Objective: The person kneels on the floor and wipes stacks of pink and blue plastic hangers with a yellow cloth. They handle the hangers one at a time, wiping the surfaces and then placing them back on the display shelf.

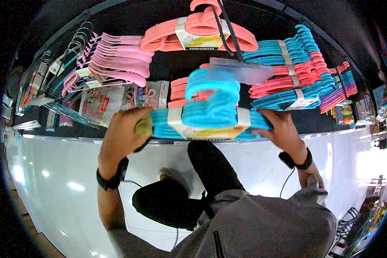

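A bundle of blue clothes hangers (208, 114) with a white paper band is held level in front of me at the shelf's front edge. My left hand (127, 131) is closed round its left end. Between that hand and the hangers sits a greenish, crumpled-looking thing (144, 125) whose kind I cannot make out. My right hand (283, 131) grips the right end, thumb and fingers apart around the hanger arm. Coral hangers (182, 90) lie just behind the bundle, partly hidden by it. The blue hooks are slightly blurred.
A banded stack of coral hangers (159, 36) lies at the back. Pink hangers (120, 64) lie left; blue and coral bundles (284, 73) lie right. A clear plastic holder (241, 71) hangs above the blue hooks. The dark shelf (159, 64) bears them; glossy white floor (64, 172) lies below.
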### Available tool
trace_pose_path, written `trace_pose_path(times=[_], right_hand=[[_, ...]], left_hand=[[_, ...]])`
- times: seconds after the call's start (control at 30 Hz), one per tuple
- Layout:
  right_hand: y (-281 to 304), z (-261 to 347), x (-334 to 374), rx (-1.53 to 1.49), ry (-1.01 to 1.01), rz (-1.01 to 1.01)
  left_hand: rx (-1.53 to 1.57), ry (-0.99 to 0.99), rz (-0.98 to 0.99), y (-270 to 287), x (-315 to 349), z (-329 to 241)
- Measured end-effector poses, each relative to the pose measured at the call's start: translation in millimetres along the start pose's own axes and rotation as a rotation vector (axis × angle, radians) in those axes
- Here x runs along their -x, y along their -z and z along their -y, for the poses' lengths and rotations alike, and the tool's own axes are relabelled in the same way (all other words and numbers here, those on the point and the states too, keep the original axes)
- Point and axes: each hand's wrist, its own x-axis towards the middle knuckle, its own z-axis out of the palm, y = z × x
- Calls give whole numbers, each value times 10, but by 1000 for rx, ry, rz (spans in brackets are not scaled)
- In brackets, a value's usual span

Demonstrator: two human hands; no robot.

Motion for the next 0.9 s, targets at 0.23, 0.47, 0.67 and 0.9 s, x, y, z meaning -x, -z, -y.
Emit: trace_pose_path(times=[0.23,0.47,0.67,0.9], right_hand=[[-18,-221,-75,-35,-42,-1],[-65,-370,-362,-11,0,-96],[-84,-461,-549,107,100,-181],[-133,-421,-452,-17,-30,-134]], left_hand=[[-70,-72,-11,-33,-171,-78],[-173,-185,-170,-136,-460,84],[-163,-271,-234,-168,-647,237],[-310,-240,-224,-209,-561,234]])
